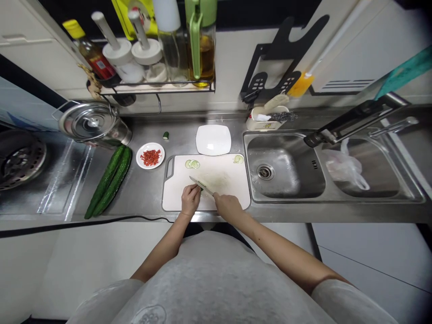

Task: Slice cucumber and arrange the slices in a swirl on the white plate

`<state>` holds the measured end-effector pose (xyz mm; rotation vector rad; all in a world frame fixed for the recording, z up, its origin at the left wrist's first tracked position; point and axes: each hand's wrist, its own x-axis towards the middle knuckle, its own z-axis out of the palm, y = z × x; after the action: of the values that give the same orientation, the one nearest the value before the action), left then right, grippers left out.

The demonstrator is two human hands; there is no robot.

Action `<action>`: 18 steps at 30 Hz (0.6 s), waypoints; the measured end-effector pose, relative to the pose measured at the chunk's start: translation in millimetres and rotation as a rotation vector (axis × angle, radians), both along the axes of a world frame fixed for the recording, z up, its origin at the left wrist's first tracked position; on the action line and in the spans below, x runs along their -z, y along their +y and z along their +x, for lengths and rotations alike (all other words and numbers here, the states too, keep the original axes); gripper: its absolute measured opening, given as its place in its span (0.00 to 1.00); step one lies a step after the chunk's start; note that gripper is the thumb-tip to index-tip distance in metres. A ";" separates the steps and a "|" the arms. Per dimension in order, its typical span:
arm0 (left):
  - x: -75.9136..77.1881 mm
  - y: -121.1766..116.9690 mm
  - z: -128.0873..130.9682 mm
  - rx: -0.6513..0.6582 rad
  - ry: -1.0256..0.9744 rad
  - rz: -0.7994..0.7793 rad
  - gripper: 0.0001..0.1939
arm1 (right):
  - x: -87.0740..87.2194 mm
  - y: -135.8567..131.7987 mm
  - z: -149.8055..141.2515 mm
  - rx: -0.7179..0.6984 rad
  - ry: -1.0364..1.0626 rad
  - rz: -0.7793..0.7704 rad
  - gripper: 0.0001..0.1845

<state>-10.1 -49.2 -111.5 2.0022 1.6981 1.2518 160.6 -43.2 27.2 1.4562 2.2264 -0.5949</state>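
One knife (207, 189) sits low at the centre of the frame, over the board (175, 193). Its long axis runs on a slant: the tip points to the upper left, the handle to the lower right. Our right hand (230, 208) is wrapped round the handle; our left hand (191, 199) has its fingers bunched, pinching a small green piece (201, 188) beside the blade, mostly hidden by fingers and knife.

To slice well, we would judge, we should curl the left fingertips back, let the knuckles guide the blade, and keep cuts thin and even; so short a piece could roll or slip, putting fingertips close to the edge.

Just above the hands, slices (192, 164) lie on the board. Beyond it, the plate (213, 140) stands at upper centre, and two cucumbers (108, 182) lie on the surface (145, 195) at left of frame, both slanting from upper right to lower left.
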 end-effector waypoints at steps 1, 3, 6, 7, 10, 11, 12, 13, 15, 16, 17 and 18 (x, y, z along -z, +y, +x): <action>-0.3 -0.1 0.0 0.001 0.006 -0.004 0.09 | -0.1 0.5 -0.7 0.001 0.008 -0.003 0.15; -1.0 -0.4 -0.1 0.004 0.012 -0.012 0.09 | 0.1 1.9 -1.6 0.003 0.016 -0.002 0.14; -2.4 -0.5 -0.2 0.010 0.009 -0.021 0.09 | 0.8 4.1 -1.8 -0.001 0.015 -0.010 0.13; -3.0 -0.5 -0.2 0.013 0.010 -0.021 0.09 | 1.0 4.7 -1.6 -0.002 0.015 -0.014 0.13; -4.4 -0.6 0.1 0.019 0.019 -0.007 0.08 | 1.6 6.3 -1.0 0.000 0.025 -0.023 0.14; -4.8 -0.6 0.3 0.020 0.020 -0.002 0.08 | 1.8 6.8 -1.1 0.001 0.031 -0.021 0.14; -4.9 -0.6 0.4 0.021 0.019 0.001 0.09 | 1.9 7.3 -1.4 -0.001 0.039 -0.018 0.14; -5.0 -0.6 0.5 0.021 0.016 0.001 0.09 | 2.0 7.9 -1.8 -0.002 0.044 -0.015 0.14; -4.6 -0.6 0.7 0.020 0.006 -0.005 0.09 | 2.0 8.8 -2.7 -0.004 0.045 -0.013 0.15; -4.3 -0.6 0.7 0.019 0.001 -0.009 0.09 | 1.9 9.2 -3.2 -0.005 0.042 -0.015 0.15; -3.9 -0.5 0.7 0.018 -0.002 -0.010 0.09 | 1.7 9.6 -3.4 -0.005 0.037 -0.019 0.15; -3.5 -0.5 0.8 0.017 -0.003 -0.009 0.09 | 1.5 9.9 -3.6 -0.006 0.034 -0.022 0.15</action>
<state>-9.4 -49.7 -108.0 2.0041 1.6788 1.2393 157.1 -33.2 25.8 1.4388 2.2416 -0.6450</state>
